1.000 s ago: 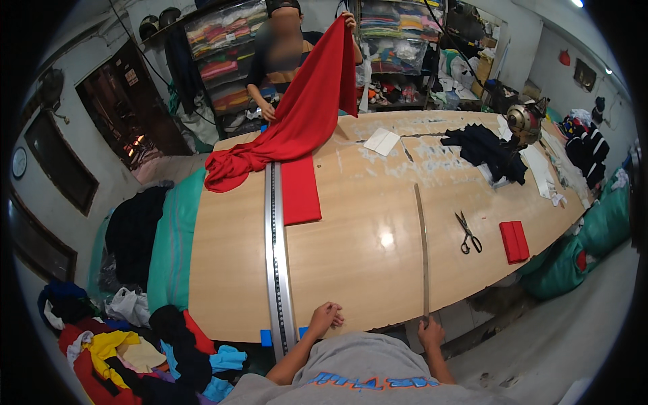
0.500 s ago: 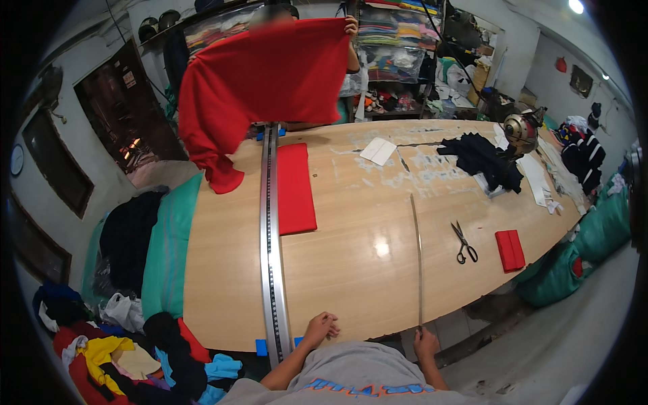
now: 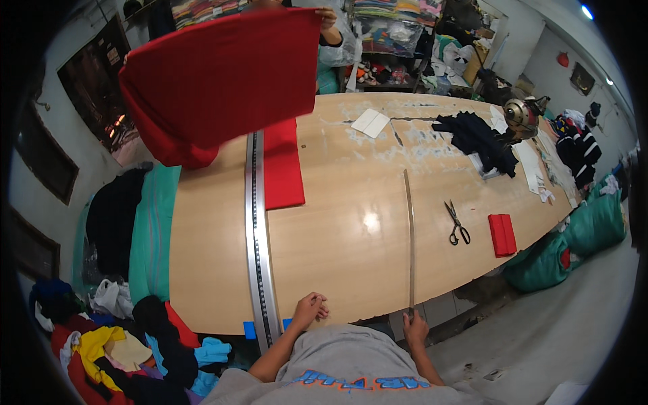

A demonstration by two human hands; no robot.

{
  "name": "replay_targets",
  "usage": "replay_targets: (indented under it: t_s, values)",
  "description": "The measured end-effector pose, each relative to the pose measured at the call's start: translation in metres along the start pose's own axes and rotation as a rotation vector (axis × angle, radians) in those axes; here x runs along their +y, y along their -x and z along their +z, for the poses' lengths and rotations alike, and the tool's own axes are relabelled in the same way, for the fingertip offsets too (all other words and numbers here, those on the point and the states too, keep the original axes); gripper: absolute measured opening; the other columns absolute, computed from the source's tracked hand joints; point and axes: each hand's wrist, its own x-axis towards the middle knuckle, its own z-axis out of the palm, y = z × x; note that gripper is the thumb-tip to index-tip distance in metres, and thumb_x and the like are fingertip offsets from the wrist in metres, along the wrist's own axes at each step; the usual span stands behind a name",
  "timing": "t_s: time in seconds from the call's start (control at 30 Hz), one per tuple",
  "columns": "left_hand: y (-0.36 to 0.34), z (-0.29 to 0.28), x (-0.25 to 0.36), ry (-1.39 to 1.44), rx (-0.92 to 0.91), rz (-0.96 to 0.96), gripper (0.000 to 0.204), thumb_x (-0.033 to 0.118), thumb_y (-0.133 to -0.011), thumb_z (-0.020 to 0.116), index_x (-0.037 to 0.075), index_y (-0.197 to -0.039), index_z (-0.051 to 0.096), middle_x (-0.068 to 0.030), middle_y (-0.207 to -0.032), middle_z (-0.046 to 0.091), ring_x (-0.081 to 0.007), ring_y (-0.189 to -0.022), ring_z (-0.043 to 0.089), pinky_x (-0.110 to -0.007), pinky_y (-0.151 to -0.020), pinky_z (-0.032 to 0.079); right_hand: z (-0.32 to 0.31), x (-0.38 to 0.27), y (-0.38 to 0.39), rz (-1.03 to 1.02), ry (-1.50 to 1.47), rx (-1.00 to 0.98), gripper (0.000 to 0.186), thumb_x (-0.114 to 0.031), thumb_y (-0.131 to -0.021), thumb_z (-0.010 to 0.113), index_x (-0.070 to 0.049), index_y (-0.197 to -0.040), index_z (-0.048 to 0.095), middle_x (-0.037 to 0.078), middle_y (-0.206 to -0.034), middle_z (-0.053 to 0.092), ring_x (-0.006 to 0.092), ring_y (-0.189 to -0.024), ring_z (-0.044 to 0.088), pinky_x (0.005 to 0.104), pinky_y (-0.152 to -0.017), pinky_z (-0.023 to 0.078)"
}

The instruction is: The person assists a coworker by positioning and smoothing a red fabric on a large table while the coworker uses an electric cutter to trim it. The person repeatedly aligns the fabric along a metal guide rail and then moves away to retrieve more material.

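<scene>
My right hand (image 3: 416, 329) grips the near end of a long thin metal rod (image 3: 410, 236), which lies across the table (image 3: 337, 250) pointing away from me. My left hand (image 3: 310, 311) rests at the table's near edge, fingers curled in, with nothing visible in them. Left of it, a long metal rail with a marked dark strip (image 3: 257, 229) crosses the table. Beside the rail lies a folded red cloth (image 3: 283, 179). Across the table, another person's hand (image 3: 327, 18) holds up a large red cloth (image 3: 229, 74) that hides most of that person.
Black-handled scissors (image 3: 457, 223) and a small folded red cloth (image 3: 501, 235) lie on the right. Farther back are a white card (image 3: 370, 123), dark cloth (image 3: 478, 142) and a round-headed machine (image 3: 522, 116). Green sacks (image 3: 154, 233) and heaped clothes (image 3: 121, 351) flank the left side.
The other person's red cloth has swung left and spread wider, nearer to me. The whole view has shifted slightly. My hands keep their places, the right one still on the rod.
</scene>
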Motion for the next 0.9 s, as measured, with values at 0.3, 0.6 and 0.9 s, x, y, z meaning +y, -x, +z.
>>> replay_targets:
  t_s: [0.3, 0.6, 0.9]
  values:
    - [-0.031, -0.043, 0.015, 0.533, 0.128, -0.111, 0.032, 0.031, -0.109, 0.059, 0.006, -0.130, 0.065, -0.0089, -0.108, 0.076, -0.0128, -0.092, 0.071, -0.027, -0.080, 0.057, -0.009, -0.007, -0.006, 0.006, 0.019, -0.025, 0.042, -0.044, -0.096, 0.074, -0.010, -0.117, 0.062, 0.015, -0.077, 0.073, 0.0407, -0.077, 0.073, 0.0543, -0.070, 0.054]
    - [-0.073, -0.196, 0.075, 0.615, 0.884, 0.201, 0.037, 0.024, -0.107, 0.059, -0.003, -0.132, 0.062, -0.0115, -0.110, 0.070, -0.0176, -0.099, 0.069, -0.027, -0.085, 0.055, -0.026, -0.028, -0.035, 0.099, -0.032, 0.033, 0.033, -0.036, -0.105, 0.066, -0.006, -0.119, 0.060, 0.014, -0.081, 0.070, 0.0341, -0.077, 0.070, 0.0483, -0.072, 0.052]
    - [-0.157, -0.319, 0.104, 1.089, 0.739, 0.196, 0.075, 0.029, -0.101, 0.071, -0.011, -0.152, 0.035, -0.0231, -0.144, 0.053, -0.0320, -0.133, 0.057, -0.035, -0.115, 0.050, 0.018, -0.229, -0.186, -0.119, -0.543, -0.324, 0.023, -0.014, -0.109, 0.058, -0.007, -0.131, 0.058, 0.001, -0.087, 0.061, 0.0076, -0.078, 0.059, 0.0262, -0.066, 0.052]
